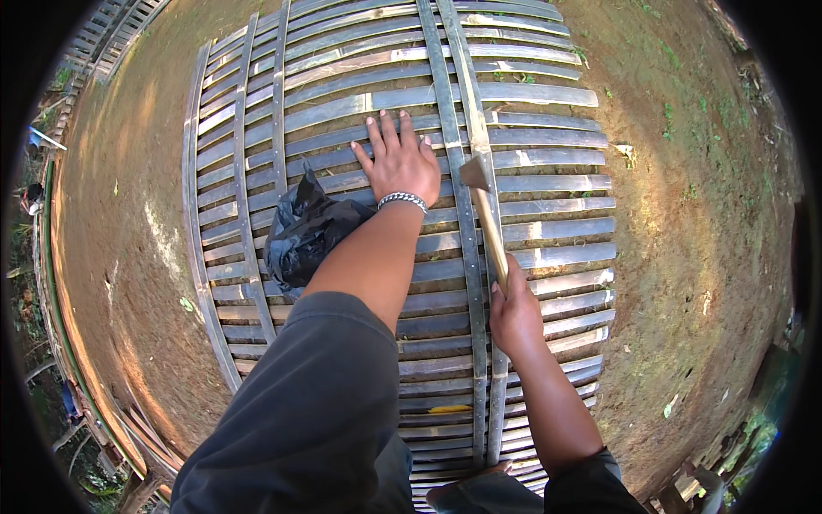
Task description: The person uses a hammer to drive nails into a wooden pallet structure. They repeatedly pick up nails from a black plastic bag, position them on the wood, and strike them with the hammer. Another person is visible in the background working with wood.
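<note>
A large panel of split-bamboo slats (548, 182) lies before me, with long crosswise battens (473, 291) fixed over it by small nail heads. My left hand (400, 163) rests flat on the slats, fingers spread, a chain bracelet at its wrist. My right hand (516, 313) is closed round the pale handle of a wooden-handled tool (488, 218), whose dark wedge-shaped metal head is over the right-hand batten. Whether that head touches the bamboo I cannot tell. Beside my left forearm sits a crumpled black plastic bag (300, 236).
Bare brown earth (676, 257) with sparse green plants surrounds the panel. At far left runs a border of long bamboo poles (64, 325). Another slatted bamboo piece (107, 34) shows at the top left. A yellow leaf-like scrap (449, 409) lies on the near slats.
</note>
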A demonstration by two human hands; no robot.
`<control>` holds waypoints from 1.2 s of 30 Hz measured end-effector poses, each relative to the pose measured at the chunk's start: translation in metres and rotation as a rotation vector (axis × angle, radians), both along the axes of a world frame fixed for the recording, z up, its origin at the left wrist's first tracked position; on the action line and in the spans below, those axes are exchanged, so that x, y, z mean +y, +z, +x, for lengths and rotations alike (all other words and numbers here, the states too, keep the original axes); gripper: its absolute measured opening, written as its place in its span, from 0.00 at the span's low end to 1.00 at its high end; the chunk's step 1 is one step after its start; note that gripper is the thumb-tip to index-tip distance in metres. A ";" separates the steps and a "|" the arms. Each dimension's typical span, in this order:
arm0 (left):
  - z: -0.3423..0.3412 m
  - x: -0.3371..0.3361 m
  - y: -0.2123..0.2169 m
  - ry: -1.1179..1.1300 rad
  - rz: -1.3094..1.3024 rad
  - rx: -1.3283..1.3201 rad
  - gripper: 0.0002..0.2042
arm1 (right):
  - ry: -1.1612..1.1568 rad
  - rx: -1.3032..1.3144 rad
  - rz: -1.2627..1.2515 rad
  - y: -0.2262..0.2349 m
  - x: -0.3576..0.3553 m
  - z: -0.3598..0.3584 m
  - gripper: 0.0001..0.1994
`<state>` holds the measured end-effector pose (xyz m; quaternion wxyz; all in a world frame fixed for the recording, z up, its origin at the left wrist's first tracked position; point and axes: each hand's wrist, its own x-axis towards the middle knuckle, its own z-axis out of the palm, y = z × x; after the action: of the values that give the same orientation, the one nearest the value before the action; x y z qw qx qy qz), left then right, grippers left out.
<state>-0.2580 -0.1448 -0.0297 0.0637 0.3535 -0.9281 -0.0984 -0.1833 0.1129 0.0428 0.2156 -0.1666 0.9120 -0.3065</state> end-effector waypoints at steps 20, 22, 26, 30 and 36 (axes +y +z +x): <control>0.003 0.000 0.000 -0.006 0.001 0.002 0.29 | 0.034 0.027 0.028 0.000 0.000 0.001 0.28; 0.000 0.001 0.002 -0.013 0.005 0.002 0.29 | 0.014 0.074 -0.022 -0.007 0.004 -0.004 0.28; 0.006 -0.003 0.000 -0.007 -0.012 -0.001 0.29 | -0.104 0.225 -0.342 -0.002 0.005 0.006 0.24; 0.004 0.002 0.003 -0.010 0.013 -0.013 0.29 | -0.019 0.057 -0.006 -0.009 0.006 0.007 0.23; 0.005 0.000 -0.001 -0.008 0.004 -0.021 0.29 | -0.078 0.198 -0.267 0.000 0.007 0.000 0.25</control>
<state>-0.2526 -0.1450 -0.0304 0.0529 0.3510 -0.9299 -0.0968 -0.1830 0.1198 0.0424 0.0886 -0.1876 0.8858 -0.4152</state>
